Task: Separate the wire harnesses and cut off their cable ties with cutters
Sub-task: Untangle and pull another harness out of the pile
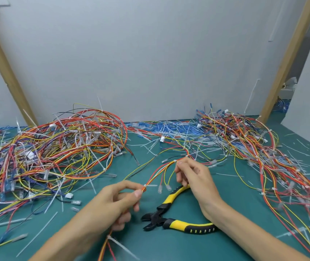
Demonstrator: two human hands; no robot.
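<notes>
Smooth matt teal-green worktop (169, 245). Glossy plastic insulation on the red, yellow and orange wire harness (159, 172) and on the tangled heaps of multicoloured wires (56, 147). Milky, half-clear plastic in the thin white cable ties (121, 246). Dull black metal at the head of the yellow-and-black-handled cutters (159, 216), with matt, rubbery-looking grips. Pale bare wood in the slanting posts (5, 63). Flat matt grey wall panel (150, 53).

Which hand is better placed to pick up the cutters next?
Right, probably. The cutters lie just beneath the right hand, one yellow handle by its curled fingers. The left hand pinches the wire harness next to a cable tie, and would have to let go.
</notes>
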